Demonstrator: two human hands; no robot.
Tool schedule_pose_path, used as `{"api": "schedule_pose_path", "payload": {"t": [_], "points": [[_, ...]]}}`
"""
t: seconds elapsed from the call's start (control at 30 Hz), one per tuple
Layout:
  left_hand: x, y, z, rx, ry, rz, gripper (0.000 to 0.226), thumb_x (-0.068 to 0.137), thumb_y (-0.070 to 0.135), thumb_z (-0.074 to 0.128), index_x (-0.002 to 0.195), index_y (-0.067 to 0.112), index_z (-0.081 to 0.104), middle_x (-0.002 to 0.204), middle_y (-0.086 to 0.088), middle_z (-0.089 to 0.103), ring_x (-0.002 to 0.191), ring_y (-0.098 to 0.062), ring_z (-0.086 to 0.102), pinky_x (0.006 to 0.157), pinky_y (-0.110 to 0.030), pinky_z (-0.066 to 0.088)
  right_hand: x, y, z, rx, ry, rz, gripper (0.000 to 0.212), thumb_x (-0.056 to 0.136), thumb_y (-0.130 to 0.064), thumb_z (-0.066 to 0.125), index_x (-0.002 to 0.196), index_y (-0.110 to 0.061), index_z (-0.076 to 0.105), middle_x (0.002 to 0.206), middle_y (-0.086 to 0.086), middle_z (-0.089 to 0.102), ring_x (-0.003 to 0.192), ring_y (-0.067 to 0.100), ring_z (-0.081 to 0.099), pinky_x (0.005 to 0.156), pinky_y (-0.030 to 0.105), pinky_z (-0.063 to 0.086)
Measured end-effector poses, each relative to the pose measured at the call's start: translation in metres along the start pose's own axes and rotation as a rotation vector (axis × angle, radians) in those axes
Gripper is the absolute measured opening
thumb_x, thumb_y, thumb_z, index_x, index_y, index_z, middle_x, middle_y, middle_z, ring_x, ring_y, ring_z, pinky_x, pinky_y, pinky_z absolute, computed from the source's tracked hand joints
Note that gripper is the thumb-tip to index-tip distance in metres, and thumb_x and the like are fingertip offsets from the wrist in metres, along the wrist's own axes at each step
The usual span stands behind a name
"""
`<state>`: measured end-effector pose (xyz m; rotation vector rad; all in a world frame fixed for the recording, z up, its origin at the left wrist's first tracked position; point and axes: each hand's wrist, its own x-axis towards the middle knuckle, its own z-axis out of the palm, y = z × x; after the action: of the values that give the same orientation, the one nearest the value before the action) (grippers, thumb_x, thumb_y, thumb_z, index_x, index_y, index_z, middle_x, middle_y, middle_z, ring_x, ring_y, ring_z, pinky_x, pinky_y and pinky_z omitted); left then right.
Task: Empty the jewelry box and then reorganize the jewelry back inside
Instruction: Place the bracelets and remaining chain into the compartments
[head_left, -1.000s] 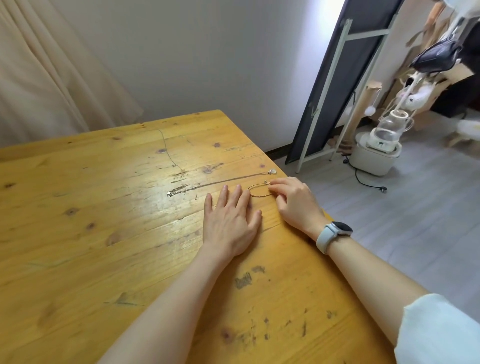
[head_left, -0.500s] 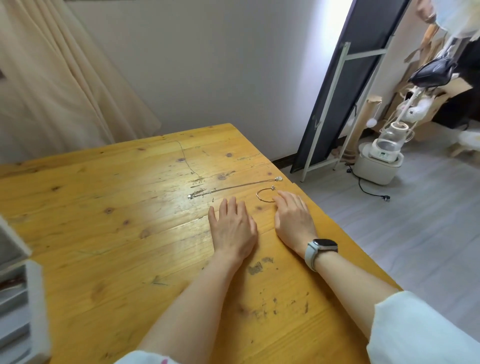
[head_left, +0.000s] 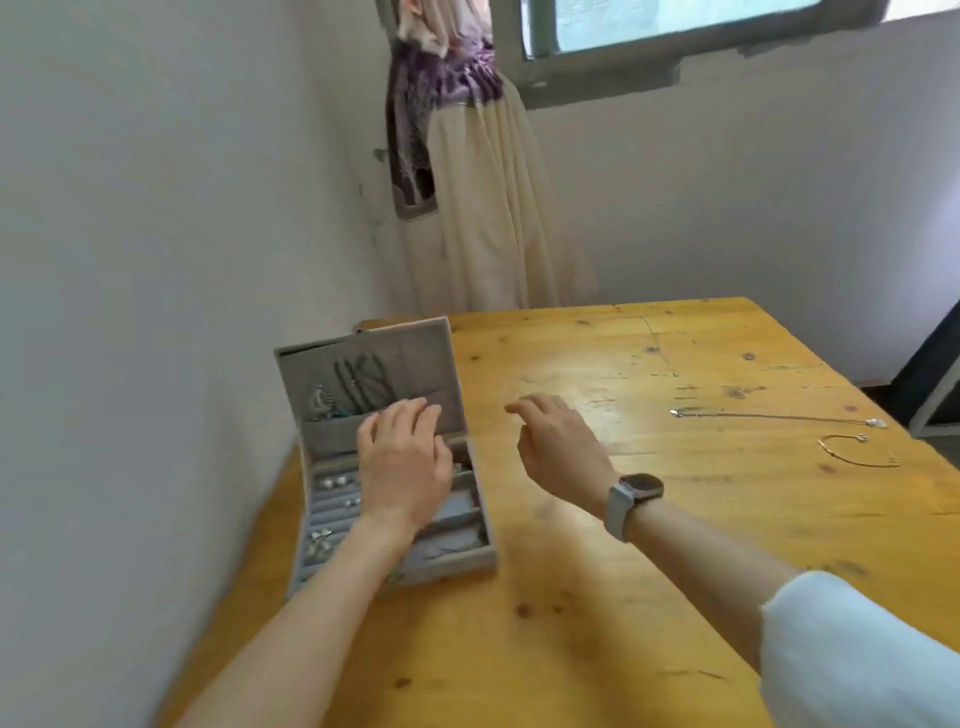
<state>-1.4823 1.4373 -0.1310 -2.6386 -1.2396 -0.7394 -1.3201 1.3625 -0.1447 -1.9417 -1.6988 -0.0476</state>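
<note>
A grey jewelry box (head_left: 467, 557) stands open at the table's left edge, its lid (head_left: 415, 348) upright with necklaces hanging inside. Earrings sit in the ring rows on its left side. My left hand (head_left: 402, 460) hovers over the box tray, fingers spread, holding nothing. My right hand (head_left: 558, 447), with a watch on the wrist, floats over the table just right of the box, fingers loosely curled and empty. A silver necklace (head_left: 779, 415) and a gold bangle (head_left: 854, 451) lie on the wooden table (head_left: 623, 597) at the far right.
A white wall runs close along the table's left side. A cream curtain (head_left: 493, 208) hangs behind the table's far-left corner. The table's right edge drops off beside a dark panel (head_left: 935, 364).
The view has swung left, bringing the jewelry box in. Both hands lifted off the table near the bangle and moved left; the left hand is now over the box.
</note>
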Motion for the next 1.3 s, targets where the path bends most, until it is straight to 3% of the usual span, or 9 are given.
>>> {"api": "schedule_pose_path", "payload": {"t": [0.13, 0.27, 0.33, 0.43, 0.57, 0.67, 0.97, 1.1, 1.3], "points": [[0.022, -0.08, -0.029, 0.107, 0.037, -0.141, 0.044, 0.076, 0.018, 0.051, 0.117, 0.006, 0.059, 0.122, -0.016, 0.058, 0.114, -0.033, 0.053, 0.093, -0.049, 0.039, 0.076, -0.057, 0.016, -0.063, 0.109, -0.102, 0.046, 0.083, -0.006, 0.043, 0.13, -0.006, 0.044, 0.137, 0.013, 0.045, 0.126, 0.031, 0.04, 0.097, 0.051, 0.039], [0.036, -0.127, -0.039, 0.131, -0.014, -0.243, 0.056, 0.09, 0.024, 0.046, 0.142, 0.014, 0.029, 0.149, -0.008, 0.027, 0.137, -0.026, 0.021, 0.109, -0.049, 0.02, 0.128, -0.078, 0.034, -0.206, -0.031, -0.03, 0.055, 0.095, -0.021, 0.031, 0.145, -0.014, 0.01, 0.154, 0.002, 0.009, 0.142, 0.021, 0.002, 0.112, 0.054, 0.003], [0.038, -0.137, -0.04, 0.123, -0.016, -0.238, 0.058, 0.093, 0.03, 0.039, 0.146, 0.019, 0.016, 0.154, -0.004, 0.013, 0.141, -0.023, 0.008, 0.112, -0.046, 0.014, 0.137, -0.081, 0.038, -0.22, -0.035, 0.008, 0.051, 0.095, -0.022, 0.032, 0.143, -0.013, 0.016, 0.15, 0.005, 0.022, 0.14, 0.025, 0.011, 0.11, 0.056, 0.006], [0.036, -0.139, -0.042, 0.049, -0.009, -0.22, 0.055, 0.097, 0.034, 0.031, 0.146, 0.023, 0.011, 0.155, 0.0, 0.006, 0.142, -0.02, 0.001, 0.114, -0.046, 0.008, 0.13, -0.083, 0.036, -0.216, 0.191, -0.074, 0.033, 0.091, -0.021, 0.043, 0.123, -0.015, 0.051, 0.122, 0.011, 0.053, 0.117, 0.034, 0.044, 0.099, 0.05, 0.029], [0.016, -0.13, -0.043, -0.057, 0.116, -0.15, 0.048, 0.097, 0.038, 0.023, 0.143, 0.025, 0.027, 0.149, -0.004, 0.029, 0.139, -0.024, 0.019, 0.111, -0.049, 0.009, 0.095, -0.083, 0.022, -0.145, 0.412, -0.198, 0.019, 0.086, -0.023, 0.047, 0.097, -0.02, 0.062, 0.096, 0.004, 0.06, 0.094, 0.026, 0.049, 0.08, 0.037, 0.027], [-0.017, -0.123, -0.044, -0.128, 0.269, -0.072, 0.043, 0.093, 0.035, 0.031, 0.127, 0.018, 0.053, 0.117, -0.005, 0.057, 0.113, -0.022, 0.051, 0.106, -0.046, 0.02, 0.054, -0.082, 0.016, -0.131, 0.389, -0.289, 0.023, 0.086, -0.027, 0.043, 0.099, -0.02, 0.062, 0.096, 0.001, 0.059, 0.092, 0.019, 0.042, 0.077, 0.033, 0.025], [-0.126, -0.12, -0.014, -0.073, 0.204, 0.077, 0.026, 0.084, 0.027, 0.053, 0.105, 0.015, 0.062, 0.098, -0.004, 0.061, 0.095, -0.019, 0.053, 0.094, -0.044, 0.039, -0.053, -0.074, 0.057, -0.079, 0.178, -0.334, 0.019, 0.084, -0.021, 0.044, 0.098, -0.022, 0.058, 0.093, 0.0, 0.056, 0.087, 0.017, 0.041, 0.074, 0.03, 0.025], [-0.148, -0.112, -0.003, -0.075, 0.084, 0.002, 0.028, 0.086, 0.018, 0.049, 0.113, 0.014, 0.055, 0.109, -0.007, 0.057, 0.108, -0.022, 0.051, 0.093, -0.046, 0.042, -0.071, -0.083, 0.074, -0.12, 0.094, -0.382, 0.032, 0.083, -0.017, 0.041, 0.113, -0.023, 0.052, 0.103, 0.001, 0.057, 0.096, 0.019, 0.044, 0.079, 0.033, 0.029], [-0.156, -0.092, -0.006, -0.046, -0.046, -0.206, 0.056, 0.086, 0.036, 0.035, 0.137, 0.013, 0.031, 0.141, -0.011, 0.04, 0.134, -0.025, 0.03, 0.104, -0.055, 0.031, -0.078, -0.079, 0.077, -0.177, 0.08, -0.496, 0.036, 0.082, -0.019, 0.05, 0.117, -0.022, 0.059, 0.121, 0.008, 0.054, 0.114, 0.027, 0.044, 0.095, 0.042, 0.032]]}}
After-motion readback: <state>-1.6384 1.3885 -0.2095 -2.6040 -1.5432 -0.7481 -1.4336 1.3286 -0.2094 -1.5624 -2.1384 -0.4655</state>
